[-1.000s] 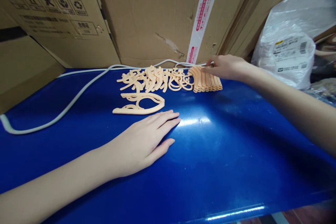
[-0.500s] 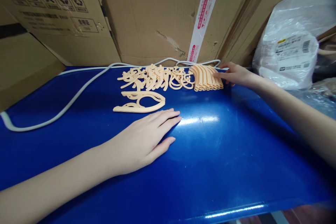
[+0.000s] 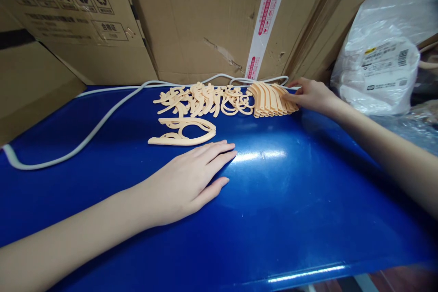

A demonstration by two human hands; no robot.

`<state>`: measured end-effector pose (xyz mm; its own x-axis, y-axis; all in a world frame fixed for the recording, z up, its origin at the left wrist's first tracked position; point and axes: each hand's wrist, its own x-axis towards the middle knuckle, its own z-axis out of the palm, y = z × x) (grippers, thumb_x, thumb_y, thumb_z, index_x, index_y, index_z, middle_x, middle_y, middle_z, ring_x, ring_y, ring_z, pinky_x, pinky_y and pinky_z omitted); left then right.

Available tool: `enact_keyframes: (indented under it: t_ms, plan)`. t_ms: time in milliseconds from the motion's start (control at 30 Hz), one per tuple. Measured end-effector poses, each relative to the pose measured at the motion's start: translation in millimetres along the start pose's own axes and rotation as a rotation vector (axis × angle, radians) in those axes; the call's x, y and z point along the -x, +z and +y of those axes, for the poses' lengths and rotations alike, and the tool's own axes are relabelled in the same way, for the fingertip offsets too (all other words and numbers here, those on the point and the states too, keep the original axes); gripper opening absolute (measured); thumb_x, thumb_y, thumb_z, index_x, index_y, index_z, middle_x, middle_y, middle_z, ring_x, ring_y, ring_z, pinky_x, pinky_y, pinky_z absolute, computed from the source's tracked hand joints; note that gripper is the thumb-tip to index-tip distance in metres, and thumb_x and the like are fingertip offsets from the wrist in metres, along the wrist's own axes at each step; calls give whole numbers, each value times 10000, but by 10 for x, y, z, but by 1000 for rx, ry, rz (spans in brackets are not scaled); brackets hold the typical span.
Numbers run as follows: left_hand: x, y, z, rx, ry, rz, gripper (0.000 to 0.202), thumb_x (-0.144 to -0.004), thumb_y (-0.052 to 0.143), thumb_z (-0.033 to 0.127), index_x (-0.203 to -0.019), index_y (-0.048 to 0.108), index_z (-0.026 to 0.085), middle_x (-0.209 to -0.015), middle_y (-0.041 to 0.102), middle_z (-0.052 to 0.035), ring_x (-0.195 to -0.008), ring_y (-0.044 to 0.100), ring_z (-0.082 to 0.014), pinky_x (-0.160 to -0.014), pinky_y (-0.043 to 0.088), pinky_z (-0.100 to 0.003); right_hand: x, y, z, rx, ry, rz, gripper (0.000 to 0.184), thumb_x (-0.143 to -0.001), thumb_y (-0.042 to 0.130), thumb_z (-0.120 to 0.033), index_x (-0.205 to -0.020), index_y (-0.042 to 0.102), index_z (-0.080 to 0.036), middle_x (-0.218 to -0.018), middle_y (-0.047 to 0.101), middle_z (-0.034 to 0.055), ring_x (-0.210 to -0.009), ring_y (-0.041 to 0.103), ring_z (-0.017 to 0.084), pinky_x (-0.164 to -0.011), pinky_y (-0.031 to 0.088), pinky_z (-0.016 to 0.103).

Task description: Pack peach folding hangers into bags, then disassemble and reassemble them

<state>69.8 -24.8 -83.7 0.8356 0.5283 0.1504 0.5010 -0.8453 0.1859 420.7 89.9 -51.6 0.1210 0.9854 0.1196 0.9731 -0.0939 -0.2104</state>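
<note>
At the right end of a row of cream curved plastic hanger arms [image 3: 265, 100], my right hand [image 3: 313, 96] pinches the outermost hanger arm [image 3: 291, 107] between thumb and fingers. Its other fingers are partly hidden behind. My left hand [image 3: 195, 178] lies flat on the blue table, palm down, fingers stretched and holding nothing. Just beyond its fingertips rests a folded cream plastic hanger [image 3: 171, 141]. Left of the row are cream hook pieces [image 3: 230, 108] and a heap of smaller curved pieces [image 3: 201, 102], overlapping one another.
A white cable [image 3: 112, 109] loops over the left and back of the blue table [image 3: 273, 219]. Cardboard boxes [image 3: 191, 18] stand along the back and left. On the right sits a clear plastic bag with a white labelled roll [image 3: 386, 73].
My right hand has shifted slightly right, and the outermost hanger arms have spread rightward with it. My left hand stays in place.
</note>
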Motion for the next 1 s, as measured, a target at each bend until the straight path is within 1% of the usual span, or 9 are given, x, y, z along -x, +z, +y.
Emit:
enact_keyframes:
  t_ms: [200,333,400,533,633,700,767,900,1000]
  plan:
    - [-2,-9,-2,8,-3,-16,485,-1052,362,352,-1465,494,135,-1538,491,-109,-1425,455,-265,-1161,422,-471,-12,4,-10,73,27,69,438,-884,605,-397,-1223,646,-121,-988,755,183,-885,667,295,-717,405,341]
    - [9,1,-4,13,-5,-12,483,-1051,370,355,-1461,495,131,-1538,490,-112,-1423,455,-272,-1165,416,-477,35,-203,-45,81,44,161,435,-865,598,-375,-1217,646,-123,-910,757,154,-854,674,280,-682,414,333]
    - [16,10,-2,16,-1,-9,478,-1052,369,347,-1461,491,131,-1534,494,-114,-1420,456,-271,-1162,419,-473,122,-340,-100,60,-5,222,413,-863,578,-336,-1217,642,-133,-863,753,122,-826,675,244,-677,422,316]
    - [14,5,8,-8,-4,87,435,-1040,401,328,-1406,534,133,-1501,512,-134,-1420,430,-294,-1144,416,-490,470,-455,-281,-30,-331,313,332,-833,566,-258,-1124,693,-163,-742,721,52,-684,652,177,-668,449,291]
    - [1,-37,6,-44,-85,276,393,-1018,451,300,-1359,544,129,-1434,549,-143,-1338,485,-288,-1125,402,-486,804,-341,-428,-78,-616,189,334,-867,562,-303,-1147,679,-163,-735,711,26,-543,608,145,-581,453,282]
    - [-3,-68,-9,-63,-141,379,390,-1007,486,317,-1344,531,128,-1380,582,-138,-1290,511,-282,-1108,396,-469,1003,-216,-514,-45,-825,136,295,-899,541,-286,-1134,664,-158,-829,731,66,-671,670,186,-601,480,295]
    - [-3,-86,-31,-64,-170,418,410,-994,526,388,-1323,527,142,-1327,617,-124,-1246,534,-282,-1075,405,-451,1156,-98,-585,2,-1006,124,273,-947,506,-266,-1150,642,-146,-930,743,103,-784,694,209,-657,515,311]
    - [-4,-66,-64,-12,-131,375,470,-945,590,542,-1254,562,189,-1231,675,-87,-1151,580,-271,-995,422,-420,1329,49,-670,62,-1154,164,251,-982,473,-219,-1151,638,-132,-866,732,83,-726,654,191,-622,504,308]
    - [-11,-39,-57,7,-61,337,410,-941,610,517,-1191,608,191,-1128,695,-64,-1086,582,-255,-958,410,-401,1400,86,-694,81,-1185,217,238,-982,479,-211,-1116,656,-127,-793,714,59,-668,614,183,-591,484,310]
